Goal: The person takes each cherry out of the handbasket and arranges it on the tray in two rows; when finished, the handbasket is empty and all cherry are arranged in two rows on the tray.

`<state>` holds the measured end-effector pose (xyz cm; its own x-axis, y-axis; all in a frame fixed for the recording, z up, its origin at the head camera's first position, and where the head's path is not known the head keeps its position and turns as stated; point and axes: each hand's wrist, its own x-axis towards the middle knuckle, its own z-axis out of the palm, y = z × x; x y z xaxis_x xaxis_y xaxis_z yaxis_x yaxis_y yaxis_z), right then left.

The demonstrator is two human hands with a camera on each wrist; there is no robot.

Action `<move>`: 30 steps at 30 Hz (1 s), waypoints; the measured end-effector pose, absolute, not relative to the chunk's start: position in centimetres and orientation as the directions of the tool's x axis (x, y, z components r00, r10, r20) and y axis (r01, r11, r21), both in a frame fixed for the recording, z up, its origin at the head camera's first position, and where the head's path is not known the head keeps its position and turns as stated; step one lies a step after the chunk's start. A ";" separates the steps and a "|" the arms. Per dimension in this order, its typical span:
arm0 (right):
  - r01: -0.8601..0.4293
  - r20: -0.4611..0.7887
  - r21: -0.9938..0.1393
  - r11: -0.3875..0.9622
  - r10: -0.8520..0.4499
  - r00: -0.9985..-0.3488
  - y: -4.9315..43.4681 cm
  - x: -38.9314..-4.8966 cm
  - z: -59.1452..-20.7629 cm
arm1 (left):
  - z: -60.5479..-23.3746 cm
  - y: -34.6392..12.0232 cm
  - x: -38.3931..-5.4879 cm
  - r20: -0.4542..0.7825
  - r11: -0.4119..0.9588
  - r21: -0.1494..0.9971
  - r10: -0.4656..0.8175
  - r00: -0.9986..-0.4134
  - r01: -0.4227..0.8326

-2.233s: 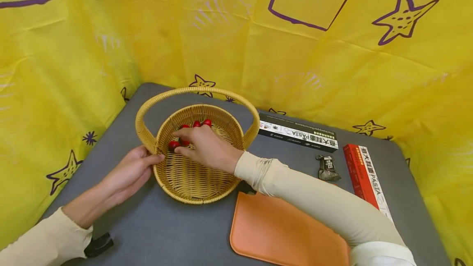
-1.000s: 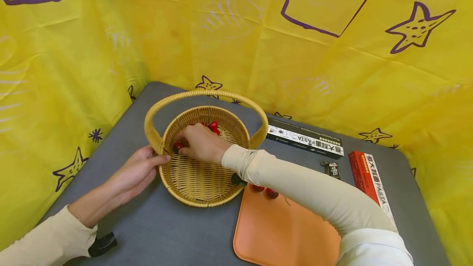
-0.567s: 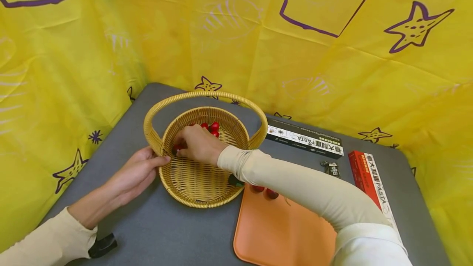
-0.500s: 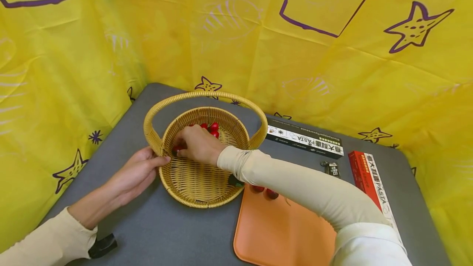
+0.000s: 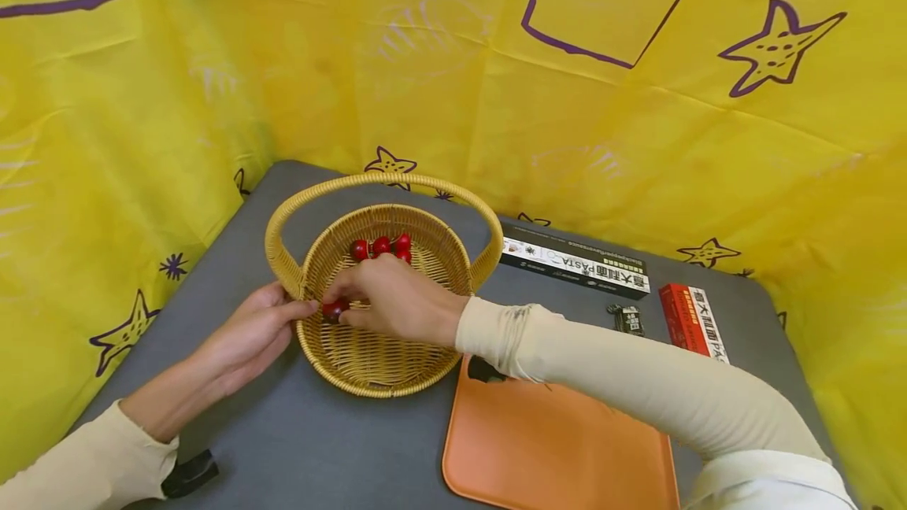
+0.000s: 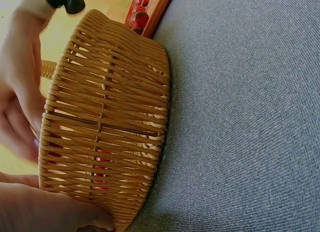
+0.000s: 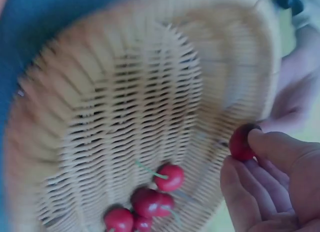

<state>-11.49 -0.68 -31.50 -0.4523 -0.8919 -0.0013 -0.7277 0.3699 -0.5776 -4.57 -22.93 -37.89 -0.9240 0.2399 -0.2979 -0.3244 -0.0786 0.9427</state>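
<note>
A round wicker basket with a tall arched handle stands on the grey table. At its left side my left hand holds the rim by the handle's base, the thumb over the edge. Inside the basket, my right hand pinches a dark red cherry between thumb and fingers, near the left wall. Several other red cherries lie together toward the back of the basket; green stems show on some in the right wrist view.
An orange tray lies right of the basket, partly under my right forearm. The left wrist view shows several cherries on it. Farther right are a black pasta box, a small dark packet and a red pasta box.
My right hand, deep among the cherries before, has drawn back toward me with one cherry pinched, uncovering the others behind it. My left hand keeps its hold on the rim.
</note>
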 end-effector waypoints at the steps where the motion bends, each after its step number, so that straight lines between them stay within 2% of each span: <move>1: -0.732 0.015 -0.578 0.359 -0.893 -0.450 0.0 -10.9 -31.1 | -38.0 -23.0 -4.6 -0.297 -0.078 0.943 0.239 -0.925 -0.323; 6: -0.747 0.147 -0.586 0.314 -0.865 -0.479 4.5 -8.3 -29.2 | -38.3 -23.0 -4.6 -0.294 -0.073 0.946 0.223 -0.930 -0.316; 14: -0.686 0.297 -0.612 0.394 -0.689 -0.661 12.7 -4.1 -27.9 | -38.5 -23.1 -4.7 -0.305 -0.055 0.944 0.223 -0.926 -0.324; 21: -0.535 0.278 -0.672 0.513 -0.495 -0.823 17.1 -0.8 -31.2 | -38.6 -23.5 -4.8 -0.299 -0.068 0.945 0.218 -0.929 -0.320; 30: -0.454 0.256 -0.729 0.512 -0.411 -0.875 18.4 2.4 -37.0 | -38.8 -23.4 -4.8 -0.286 -0.086 0.946 0.231 -0.930 -0.312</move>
